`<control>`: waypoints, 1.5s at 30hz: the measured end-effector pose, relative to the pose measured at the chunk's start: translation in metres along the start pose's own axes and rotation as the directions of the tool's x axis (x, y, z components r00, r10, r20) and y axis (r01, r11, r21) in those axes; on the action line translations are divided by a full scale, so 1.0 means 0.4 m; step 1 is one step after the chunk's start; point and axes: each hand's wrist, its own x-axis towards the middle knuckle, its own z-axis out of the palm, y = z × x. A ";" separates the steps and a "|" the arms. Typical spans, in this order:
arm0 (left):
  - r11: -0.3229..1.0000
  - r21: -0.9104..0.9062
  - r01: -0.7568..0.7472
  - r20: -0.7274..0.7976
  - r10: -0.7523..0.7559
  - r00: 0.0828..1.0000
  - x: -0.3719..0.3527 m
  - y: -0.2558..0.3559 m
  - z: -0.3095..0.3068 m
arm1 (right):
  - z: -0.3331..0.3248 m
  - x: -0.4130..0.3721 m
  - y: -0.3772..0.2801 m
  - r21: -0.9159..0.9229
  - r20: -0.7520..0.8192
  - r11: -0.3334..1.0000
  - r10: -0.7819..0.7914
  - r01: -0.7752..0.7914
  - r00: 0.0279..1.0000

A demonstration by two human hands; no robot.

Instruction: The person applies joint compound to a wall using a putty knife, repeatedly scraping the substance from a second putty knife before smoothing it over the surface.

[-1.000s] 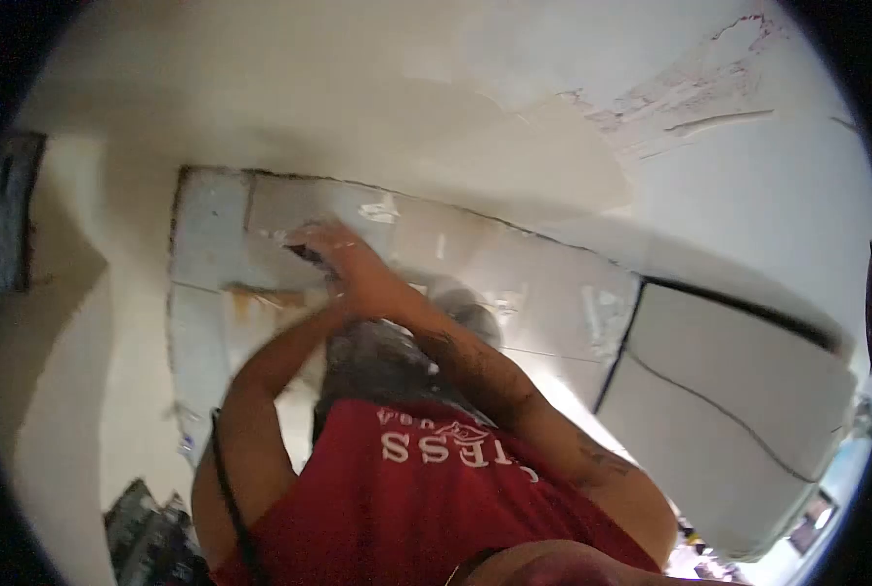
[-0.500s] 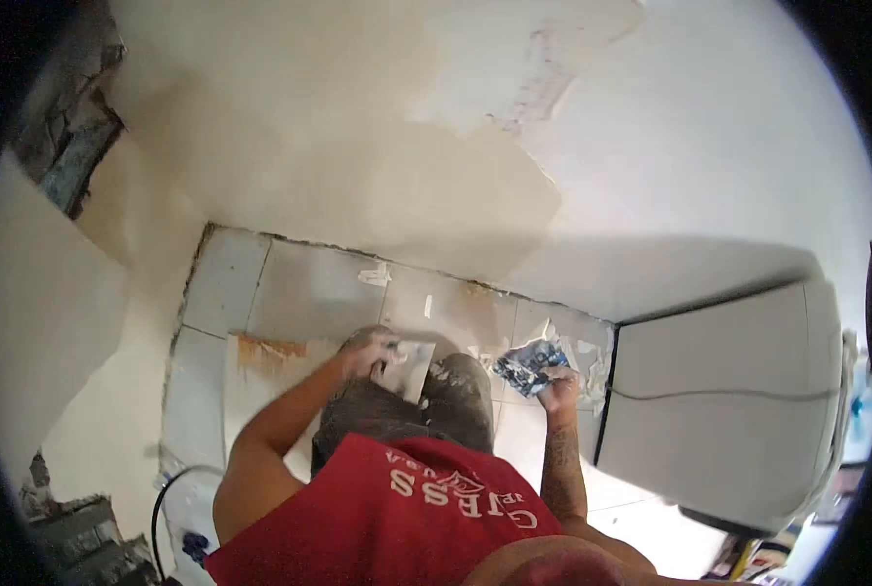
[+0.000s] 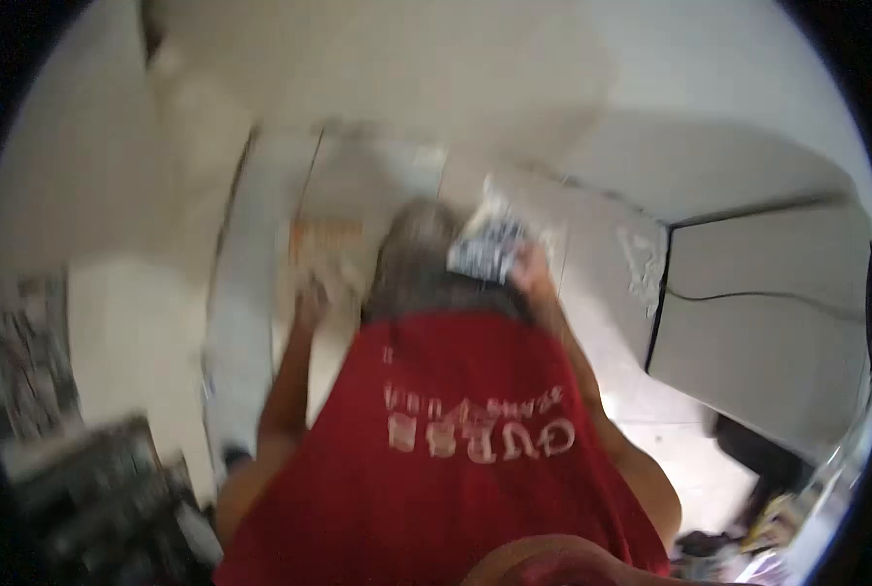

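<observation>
My right hand [image 3: 531,272] is closed on a flat piece with a blue, black and white pattern [image 3: 489,249]. Whitish paste [image 3: 494,198] sticks up along its far edge. It is held over my dark trousers [image 3: 421,254], close to the knees. My left hand [image 3: 311,295] reaches down at the left, near a pale board [image 3: 299,256] with an orange-brown stain [image 3: 328,234]. Motion blur smears its fingers, so I cannot make out whether anything is in them.
A plastered wall [image 3: 406,68] rises ahead, above a tiled floor [image 3: 592,244]. At the right stands a large white box-like appliance [image 3: 768,303] with a cable [image 3: 729,295] across it. Dark stacked items [image 3: 104,488] are at the lower left.
The view has shifted and blurred. My left hand has moved from over my knee to the board at the left. My right hand has brought the patterned piece inward, over my legs.
</observation>
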 end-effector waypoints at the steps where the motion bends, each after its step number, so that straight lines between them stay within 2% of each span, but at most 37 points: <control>1: 0.919 0.378 -0.111 -0.058 0.143 0.988 -0.012 -0.085 0.024 | -0.009 -0.009 -0.068 0.039 0.009 0.997 -0.061 0.061 0.998; 2: 0.798 0.583 -0.155 -0.082 0.247 0.966 -0.020 -0.130 0.056 | -0.022 -0.011 -0.141 0.110 0.034 0.989 -0.106 0.101 0.994; 3: 0.807 0.561 -0.183 -0.218 0.358 0.908 -0.008 -0.165 0.089 | -0.045 0.000 -0.207 0.144 0.058 0.983 -0.128 0.118 0.990; 4: 0.606 0.766 -0.213 -0.169 0.510 0.844 -0.033 -0.149 0.122 | -0.093 0.018 -0.276 0.139 0.087 0.983 -0.137 0.124 0.987; 5: 0.538 0.826 -0.166 -0.180 0.532 0.827 -0.112 0.029 0.211 | -0.182 0.044 -0.322 0.071 0.092 0.985 -0.162 0.156 0.983; 6: 0.567 0.824 -0.010 -0.223 0.339 0.914 -0.112 0.021 0.288 | -0.274 0.074 -0.365 0.003 0.097 0.982 -0.187 0.187 0.978; 7: 0.540 0.829 0.147 -0.255 0.131 0.958 -0.108 0.003 0.363 | -0.406 0.129 -0.413 -0.200 0.271 0.900 -0.329 0.388 0.904; 8: 0.211 0.959 0.188 -0.209 0.082 0.974 -0.108 0.090 0.472 | -0.536 0.184 -0.462 -0.319 0.431 0.732 -0.454 0.602 0.780; 9: 0.221 0.952 0.214 -0.221 0.010 0.975 -0.088 -0.153 0.341 | -0.496 0.187 -0.408 -0.181 0.395 0.881 -0.342 0.437 0.853; 10: 0.190 0.949 0.253 -0.245 -0.064 0.967 -0.091 -0.240 0.317 | -0.460 0.189 -0.364 -0.025 0.352 0.968 -0.224 0.248 0.909; 11: 0.149 0.947 0.283 -0.264 -0.134 0.955 -0.115 -0.332 0.286 | -0.451 0.177 -0.385 0.365 0.238 0.897 0.168 -0.248 0.957; 12: 0.285 0.899 0.332 -0.281 -0.207 0.937 -0.160 -0.354 0.253 | -0.343 0.133 -0.407 0.250 0.308 0.943 0.137 -0.219 0.941; 13: 0.456 0.776 0.435 -0.380 -0.212 0.900 -0.196 -0.381 0.239 | -0.244 0.102 -0.434 0.138 0.378 0.975 0.110 -0.173 0.919; 14: 0.601 0.617 0.508 -0.479 -0.225 0.849 -0.216 -0.394 0.229 | -0.195 0.073 -0.457 -0.061 0.273 0.998 0.010 0.007 0.962; 15: 0.716 0.436 0.544 -0.564 -0.254 0.786 -0.218 -0.410 0.238 | -0.127 0.064 -0.486 0.163 0.191 0.981 0.073 -0.105 0.979; 16: 0.774 0.450 0.445 -0.581 -0.125 0.804 -0.216 -0.565 0.238 | -0.073 0.002 -0.400 -0.225 0.269 0.941 -0.189 0.253 0.944; 17: 0.767 0.476 0.430 -0.583 -0.091 0.808 -0.181 -0.587 0.268 | -0.089 0.001 -0.415 -0.247 0.292 0.924 -0.215 0.291 0.932; 18: 0.694 0.573 0.436 -0.449 -0.178 0.875 -0.120 -0.608 0.291 | -0.101 -0.001 -0.430 -0.267 0.314 0.905 -0.241 0.330 0.918; 19: 0.748 0.515 0.419 -0.448 -0.182 0.875 -0.110 -0.439 0.275 | -0.137 0.038 -0.474 0.048 0.267 0.994 -0.107 0.098 0.958; 20: 0.826 0.482 0.292 -0.549 0.024 0.836 -0.058 -0.462 0.309 | -0.137 0.043 -0.483 0.090 0.233 0.992 -0.111 0.092 0.966; 21: 0.842 0.520 0.147 -0.539 0.190 0.820 -0.016 -0.459 0.326 | -0.136 0.048 -0.492 0.132 0.199 0.987 -0.114 0.089 0.973; 22: 0.830 0.558 0.003 -0.522 0.348 0.779 0.018 -0.446 0.337 | -0.107 0.032 -0.486 -0.127 0.156 0.948 -0.271 0.291 0.950; 24: 0.804 0.576 0.145 -0.332 0.068 0.941 0.053 -0.421 0.360 | -0.154 0.024 -0.502 -0.348 0.133 0.865 -0.337 0.362 0.932; 25: 0.776 0.595 0.209 -0.228 -0.086 0.970 0.063 -0.413 0.371 | -0.168 0.017 -0.507 -0.454 0.122 0.805 -0.369 0.382 0.921; 26: 0.804 0.555 0.215 -0.204 -0.119 0.972 0.055 -0.406 0.392 | -0.173 0.007 -0.534 -0.155 0.051 0.957 -0.242 0.247 0.969; 27: 0.794 0.572 0.207 -0.236 -0.082 0.968 0.058 -0.430 0.430 | -0.126 -0.013 -0.545 0.178 0.033 0.980 -0.100 0.092 0.994; 28: 0.782 0.591 0.201 -0.273 -0.041 0.961 0.064 -0.477 0.476 | -0.052 -0.053 -0.519 -0.170 0.123 0.947 -0.255 0.273 0.959; 29: 0.767 0.609 0.199 -0.308 -0.003 0.951 0.073 -0.507 0.486 | 0.024 -0.094 -0.494 -0.467 0.208 0.760 -0.402 0.451 0.892; 30: 0.727 0.656 0.202 -0.223 -0.068 0.972 0.063 -0.462 0.456 | 0.059 -0.115 -0.495 -0.256 0.102 0.919 -0.283 0.300 0.954; 31: 0.747 0.645 0.161 -0.212 -0.027 0.977 0.062 -0.457 0.440 | 0.073 -0.125 -0.491 -0.012 0.034 0.991 -0.135 0.136 0.990; 33: 0.791 0.607 0.075 -0.190 0.054 0.980 0.064 -0.439 0.432 | -0.059 -0.087 -0.480 -0.369 0.109 0.823 -0.424 0.432 0.899; 35: 0.768 0.635 0.083 -0.143 0.010 0.990 0.064 -0.460 0.448 | -0.065 -0.071 -0.484 -0.258 -0.050 0.900 -0.376 0.352 0.925; 39: 0.724 0.686 0.069 -0.098 -0.002 0.995 0.062 -0.474 0.402 | 0.005 -0.088 -0.489 0.098 -0.115 0.976 -0.181 0.193 0.977; 40: 0.732 0.681 0.016 -0.123 0.093 0.988 0.066 -0.507 0.390 | -0.009 -0.078 -0.483 -0.092 -0.196 0.958 -0.285 0.272 0.938; 42: 0.728 0.680 -0.092 -0.161 0.270 0.949 0.050 -0.523 0.369 | -0.012 -0.049 -0.487 0.024 -0.210 0.977 -0.204 0.213 0.956; 43: 0.672 0.729 -0.131 -0.131 0.325 0.937 0.033 -0.518 0.359 | -0.022 -0.052 -0.484 0.085 -0.215 0.979 -0.163 0.185 0.963; 45: 0.529 0.823 -0.208 -0.054 0.436 0.898 0.023 -0.477 0.352 | -0.055 -0.020 -0.467 0.063 -0.192 0.974 -0.201 0.216 0.961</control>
